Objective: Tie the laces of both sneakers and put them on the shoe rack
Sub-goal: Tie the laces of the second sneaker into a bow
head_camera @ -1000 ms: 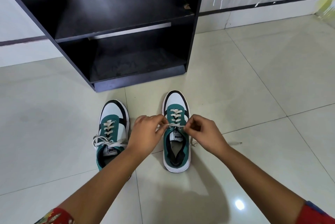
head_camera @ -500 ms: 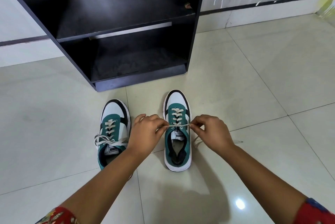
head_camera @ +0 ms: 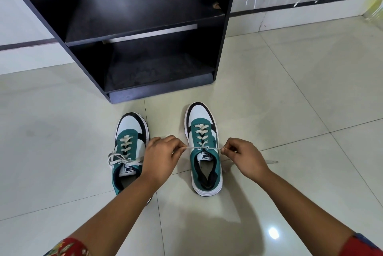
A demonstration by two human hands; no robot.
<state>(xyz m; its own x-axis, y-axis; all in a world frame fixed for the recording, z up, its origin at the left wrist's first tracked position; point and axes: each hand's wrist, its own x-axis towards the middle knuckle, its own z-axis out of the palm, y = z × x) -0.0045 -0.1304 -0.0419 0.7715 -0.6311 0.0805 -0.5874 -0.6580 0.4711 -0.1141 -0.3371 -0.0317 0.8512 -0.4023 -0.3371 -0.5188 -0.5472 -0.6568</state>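
My left hand (head_camera: 160,157) and right hand (head_camera: 244,157) each pinch one end of the lace (head_camera: 204,147), pulled tight over the right shoe (head_camera: 204,145) at 12 o'clock. I think the lace is soft and slippery, so I'd hold it near the eyelets.

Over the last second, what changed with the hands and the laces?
Both hands drew apart: the left hand moved left, the right hand moved right, pulling the laces of the right sneaker taut into a straight line across the top eyelets. Each hand kept its pinch on a lace end. The left sneaker, the rack and the right sneaker itself stayed put.
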